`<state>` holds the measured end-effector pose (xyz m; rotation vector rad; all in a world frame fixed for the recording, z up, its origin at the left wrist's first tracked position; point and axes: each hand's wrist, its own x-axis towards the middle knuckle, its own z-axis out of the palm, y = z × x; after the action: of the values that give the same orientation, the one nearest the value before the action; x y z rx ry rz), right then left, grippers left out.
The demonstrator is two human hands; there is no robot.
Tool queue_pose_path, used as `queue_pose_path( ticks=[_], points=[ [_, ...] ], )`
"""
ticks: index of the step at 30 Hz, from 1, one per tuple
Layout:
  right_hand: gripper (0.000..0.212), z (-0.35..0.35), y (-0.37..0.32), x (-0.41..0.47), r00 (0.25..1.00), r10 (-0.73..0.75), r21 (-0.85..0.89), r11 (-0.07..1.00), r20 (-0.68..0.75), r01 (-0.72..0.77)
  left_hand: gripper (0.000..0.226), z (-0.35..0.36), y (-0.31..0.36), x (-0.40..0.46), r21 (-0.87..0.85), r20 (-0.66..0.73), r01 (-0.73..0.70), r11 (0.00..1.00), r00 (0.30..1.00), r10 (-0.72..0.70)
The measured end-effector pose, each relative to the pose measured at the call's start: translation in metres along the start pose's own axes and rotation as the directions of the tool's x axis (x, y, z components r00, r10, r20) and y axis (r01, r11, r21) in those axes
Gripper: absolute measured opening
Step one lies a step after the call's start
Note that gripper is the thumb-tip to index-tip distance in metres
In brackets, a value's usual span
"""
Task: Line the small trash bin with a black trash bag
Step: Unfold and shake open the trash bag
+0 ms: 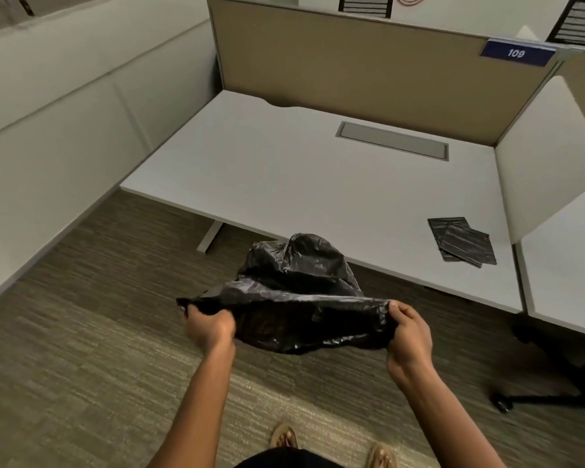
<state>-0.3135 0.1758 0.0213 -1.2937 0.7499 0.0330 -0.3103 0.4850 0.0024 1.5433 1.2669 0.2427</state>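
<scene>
Black trash bag [294, 292]: opened out, puffed with air, held up in front of me above the carpet [81, 349], its far end overlapping the near edge of the desk in view. Mouth stretched wide between my two hands.
My left hand [210, 327]: clenched on the bag's rim at the left.
My right hand [409, 336]: clenched on the rim at the right, thumb over the plastic.
Trash bin: not in view.
Folded black bags [463, 242]: two flat ones, overlapping, lying on the white desk [284, 170] near its right front corner.
Grey cable hatch [392, 140]: set flush in the desk top, near the tan partition [368, 69].
Blue plate reading 109 [516, 53]: on the partition's top right corner.
Chair base [537, 393]: dark, on castors, at the right.
</scene>
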Motion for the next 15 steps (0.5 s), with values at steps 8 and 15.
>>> queue_pose_path(
  ticks=[8, 15],
  points=[
    [0.018, -0.012, 0.058, -0.01, 0.986, 0.163, -0.22, 0.964, 0.044, -0.15, 0.049, -0.005, -0.027, 0.024, -0.313, 0.254, 0.437, 0.843, 0.894, -0.369],
    [0.017, 0.014, 0.037, 0.01, 0.991, 0.029, -0.185, 0.981, -0.129, -0.053, 0.023, 0.016, -0.004, 0.023, -0.27, 0.457, 0.51, 0.817, 0.815, -0.357]
  ],
)
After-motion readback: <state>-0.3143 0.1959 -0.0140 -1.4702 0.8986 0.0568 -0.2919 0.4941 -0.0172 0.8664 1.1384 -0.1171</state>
